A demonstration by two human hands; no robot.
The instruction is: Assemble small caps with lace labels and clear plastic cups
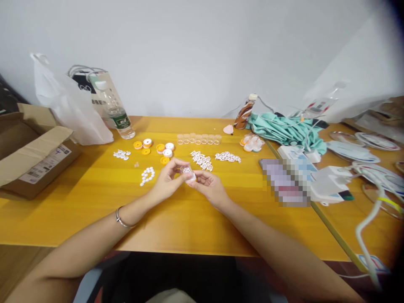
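My left hand (170, 180) and my right hand (209, 188) meet over the table, fingers closed around one small clear-topped capsule (189, 174). It has a whitish and orange base, and a patterned white piece shows inside. My fingers hide part of it. Just beyond lie white openwork pieces (202, 160) and a second group of openwork pieces (227, 157). Behind these stands a row of clear cups (198, 139). Orange and white round bases (160, 148) are left of them. Small white round pieces (147, 176) lie near my left hand, with white discs (122, 155) farther left.
Several capsules (251, 143) cluster at right, near a phone (285, 182), a brown drink bottle (245, 112) and teal cloth (284, 132). A water bottle (118, 115), plastic bag (67, 105) and open carton (41, 162) stand left. White cables (368, 219) trail at right.
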